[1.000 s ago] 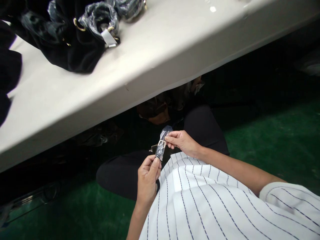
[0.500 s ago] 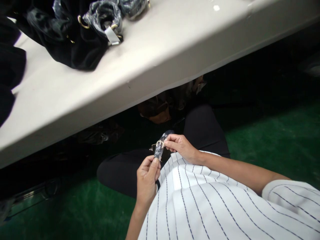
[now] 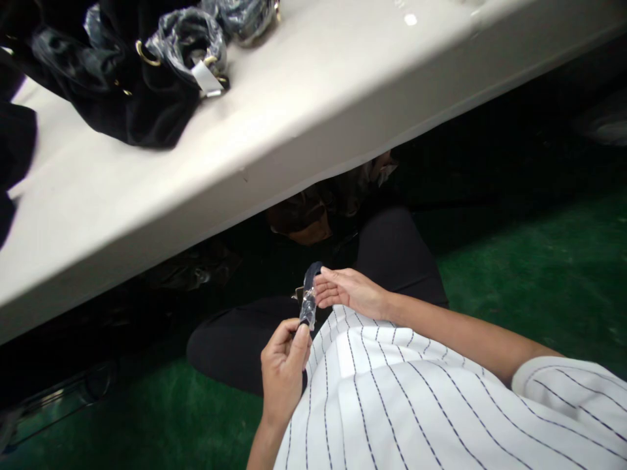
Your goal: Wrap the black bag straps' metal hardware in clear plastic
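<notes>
Over my lap, my left hand (image 3: 287,365) pinches the lower end of a dark strap (image 3: 312,271) between thumb and fingers. Clear plastic wraps part of the strap, and it curves up and away from the hand. A small metal piece shows at its left side; the buckle's shape is hard to make out here. Beside the strap's upper part is my right hand (image 3: 350,292), its fingers stretched out and close to the strap. Whether the fingertips touch it, I cannot tell.
A white table (image 3: 255,140) slants across in front of me. On it lie black fabric bags (image 3: 142,111) with gold rings and a plastic-wrapped coiled strap (image 3: 189,42) with a white tag. Brown items (image 3: 306,219) sit in shadow under the table, above a green floor (image 3: 514,267).
My right hand has let go of the strap near the buckle and straightened its fingers. My left hand has moved slightly down and left with the strap, which has turned more upright.
</notes>
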`<state>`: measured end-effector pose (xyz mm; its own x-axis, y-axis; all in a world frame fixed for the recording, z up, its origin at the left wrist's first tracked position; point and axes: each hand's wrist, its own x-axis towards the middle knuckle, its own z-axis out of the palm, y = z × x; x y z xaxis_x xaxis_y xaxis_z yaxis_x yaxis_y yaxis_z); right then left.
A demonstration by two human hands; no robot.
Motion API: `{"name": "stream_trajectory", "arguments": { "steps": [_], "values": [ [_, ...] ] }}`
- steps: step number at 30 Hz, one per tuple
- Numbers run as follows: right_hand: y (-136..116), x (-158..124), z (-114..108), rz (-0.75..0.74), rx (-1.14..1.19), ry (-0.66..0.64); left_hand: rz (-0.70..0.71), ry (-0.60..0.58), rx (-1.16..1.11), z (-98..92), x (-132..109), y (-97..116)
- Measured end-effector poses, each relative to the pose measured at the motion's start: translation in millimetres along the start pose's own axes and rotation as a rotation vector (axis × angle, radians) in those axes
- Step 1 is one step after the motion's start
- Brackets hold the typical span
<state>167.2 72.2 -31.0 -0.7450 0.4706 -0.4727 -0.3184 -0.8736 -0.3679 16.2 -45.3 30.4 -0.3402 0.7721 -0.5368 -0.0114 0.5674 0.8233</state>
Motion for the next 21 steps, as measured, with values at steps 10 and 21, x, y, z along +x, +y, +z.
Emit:
{"name": "stream_trajectory", "arguments": {
  "steps": [10,21],
  "values": [
    [3.1,11.4,16.2,0.101,0.217,-0.09,0.037,-0.038,0.098,-33.1,-10.8,2.6],
    [-32.2,16.0,8.7,-0.085,0.24,-0.099,-0.127,0.167,-0.127,-54.7,-10.1,1.9]
  ]
}}
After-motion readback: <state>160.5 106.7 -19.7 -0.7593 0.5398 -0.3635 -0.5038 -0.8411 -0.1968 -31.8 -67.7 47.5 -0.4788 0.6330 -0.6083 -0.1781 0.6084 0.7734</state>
